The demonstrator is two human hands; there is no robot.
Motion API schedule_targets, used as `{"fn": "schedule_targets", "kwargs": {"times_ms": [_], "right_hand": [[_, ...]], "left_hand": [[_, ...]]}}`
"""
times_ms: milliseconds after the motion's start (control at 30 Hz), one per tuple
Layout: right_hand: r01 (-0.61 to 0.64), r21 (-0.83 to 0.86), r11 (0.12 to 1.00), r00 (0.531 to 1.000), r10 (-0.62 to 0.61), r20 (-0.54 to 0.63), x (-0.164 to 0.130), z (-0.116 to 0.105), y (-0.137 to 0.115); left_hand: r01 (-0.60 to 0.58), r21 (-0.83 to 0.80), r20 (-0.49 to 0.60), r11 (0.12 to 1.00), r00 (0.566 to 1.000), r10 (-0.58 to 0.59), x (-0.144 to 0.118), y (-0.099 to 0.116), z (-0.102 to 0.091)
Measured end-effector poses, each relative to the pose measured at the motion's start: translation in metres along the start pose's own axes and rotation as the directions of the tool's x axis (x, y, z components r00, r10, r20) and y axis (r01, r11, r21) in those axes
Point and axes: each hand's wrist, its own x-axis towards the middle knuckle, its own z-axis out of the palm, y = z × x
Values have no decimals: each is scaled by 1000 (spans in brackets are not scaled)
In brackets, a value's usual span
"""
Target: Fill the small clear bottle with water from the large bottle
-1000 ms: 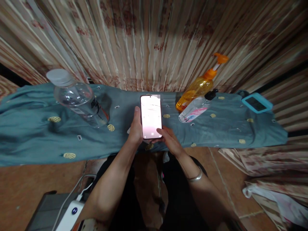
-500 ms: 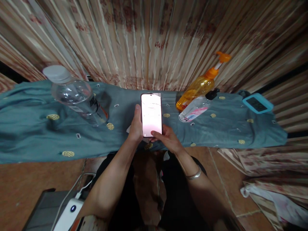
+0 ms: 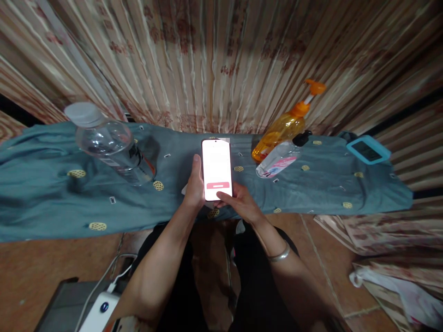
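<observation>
A lit smartphone (image 3: 216, 166) is held upright in front of me, its screen mostly white with a pink-red bar low down. Along its left edge, my left hand (image 3: 195, 184) is closed, thumb pointing up and the other fingers hidden behind. My right hand (image 3: 242, 203) grips the lower right corner, its thumb over the bottom of the screen. Something pale, partly hidden, shows beneath the phone; I cannot make out what it is. Below lies a teal cloth (image 3: 180, 170) with a pineapple print.
A large clear bottle (image 3: 110, 143) with a white cap stands at left. To the right are an orange pump bottle (image 3: 278, 133), a clear black-topped bottle (image 3: 279, 159) and a blue-framed digital clock (image 3: 368, 150). Pleated curtains (image 3: 207, 69) hang behind. A white power bank (image 3: 98, 311) with a cable sits lower left.
The phone screen has switched from a pinkish page to a white one with a pink-red bar. Both hands keep their hold; the whole view has shifted slightly.
</observation>
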Motion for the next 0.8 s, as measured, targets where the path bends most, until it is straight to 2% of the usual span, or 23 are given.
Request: {"fn": "schedule_targets", "kwargs": {"times_ms": [100, 267, 433, 633, 800], "right_hand": [[15, -36, 999, 1000, -16, -24, -2, -2, -7], [96, -64, 993, 979, -106, -172, -5, -9, -18], [140, -23, 990, 950, -141, -278, -3, -14, -19], [152, 3, 988, 953, -145, -264, -2, -13, -19], [131, -11, 991, 956, -129, -265, -2, -12, -22]], "left_hand": [[-15, -19, -5, 1000, 1000, 15, 0, 0, 2], [-11, -57, -18, 998, 1000, 10, -1, 1, 5], [29, -38, -56, 999, 998, -31, -3, -2, 8], [7, 19, -29, 1000, 1000, -7, -2, -10, 6], [14, 30, -59, 999, 998, -12, 0, -15, 6]]}}
